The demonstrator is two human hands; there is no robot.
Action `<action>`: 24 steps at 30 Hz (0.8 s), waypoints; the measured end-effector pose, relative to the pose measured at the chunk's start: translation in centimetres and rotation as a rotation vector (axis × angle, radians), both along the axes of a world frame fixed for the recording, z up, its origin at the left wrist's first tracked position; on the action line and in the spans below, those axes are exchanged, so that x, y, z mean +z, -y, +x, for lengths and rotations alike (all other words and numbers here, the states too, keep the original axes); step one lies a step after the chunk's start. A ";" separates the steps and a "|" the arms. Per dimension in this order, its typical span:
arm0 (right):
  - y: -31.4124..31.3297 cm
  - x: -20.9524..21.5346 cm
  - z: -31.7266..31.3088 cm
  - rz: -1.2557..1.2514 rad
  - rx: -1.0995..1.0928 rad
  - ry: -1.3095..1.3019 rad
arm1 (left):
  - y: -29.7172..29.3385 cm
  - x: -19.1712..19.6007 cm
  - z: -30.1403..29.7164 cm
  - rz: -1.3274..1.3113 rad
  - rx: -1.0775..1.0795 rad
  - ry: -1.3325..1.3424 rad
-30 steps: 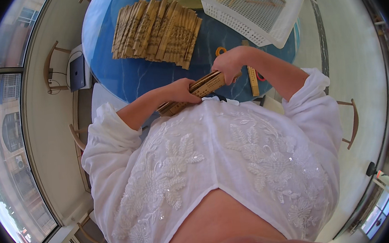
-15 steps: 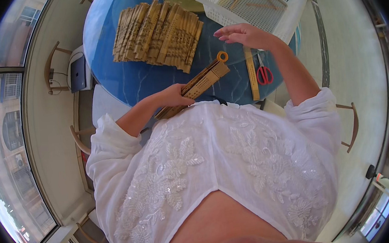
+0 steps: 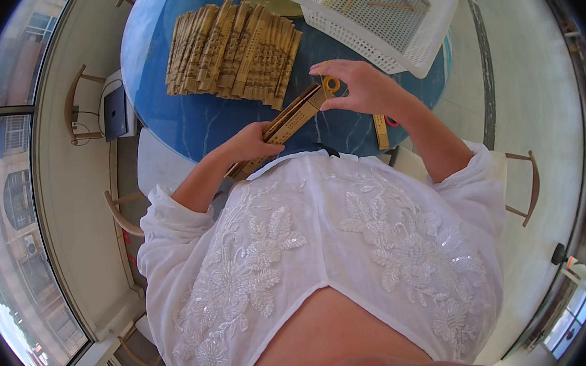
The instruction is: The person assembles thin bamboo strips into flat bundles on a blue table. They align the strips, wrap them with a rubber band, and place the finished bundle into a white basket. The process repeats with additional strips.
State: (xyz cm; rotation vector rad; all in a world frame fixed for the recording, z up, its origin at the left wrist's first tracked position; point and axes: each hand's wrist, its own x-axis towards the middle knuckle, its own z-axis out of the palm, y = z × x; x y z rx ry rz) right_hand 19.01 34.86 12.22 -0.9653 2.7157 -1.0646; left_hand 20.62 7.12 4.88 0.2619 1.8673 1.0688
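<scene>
The left hand (image 3: 251, 143) is closed around the near end of a bundle of bamboo slats (image 3: 292, 117), which slants up and away over the blue counter (image 3: 157, 69). The right hand (image 3: 361, 86) pinches a small orange ring (image 3: 330, 84) right at the bundle's far end, fingers together on it. Beyond both hands a wide row of slats (image 3: 233, 52) lies flat. A white basket (image 3: 390, 14) sits farther right.

Bundle of slats (image 3: 288, 124) in the left hand (image 3: 251, 143): tan with dark markings. Ring (image 3: 331, 84) at the right hand's (image 3: 361, 86) fingertips: orange. Table (image 3: 182, 116) beneath: blue, marbled. Slat stack (image 3: 233, 52) beyond the grip: tan, dark-printed. Basket (image 3: 427, 39) beyond the right hand: white lattice. Blouse (image 3: 328, 263): white, floral embroidery.
</scene>
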 end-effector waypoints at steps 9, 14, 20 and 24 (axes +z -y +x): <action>2.1 1.5 0.5 0.132 0.073 0.198 | -0.6 3.0 0.5 -0.033 -0.076 -0.265; 2.3 1.9 0.6 -0.069 0.121 0.268 | -0.2 2.5 1.5 0.185 0.046 -0.218; 2.6 1.1 1.7 -0.462 -0.010 0.598 | -0.4 3.2 2.4 0.291 0.059 -0.109; 3.6 -1.5 3.6 -0.765 -0.220 0.764 | -0.2 3.2 2.4 0.331 0.139 -0.076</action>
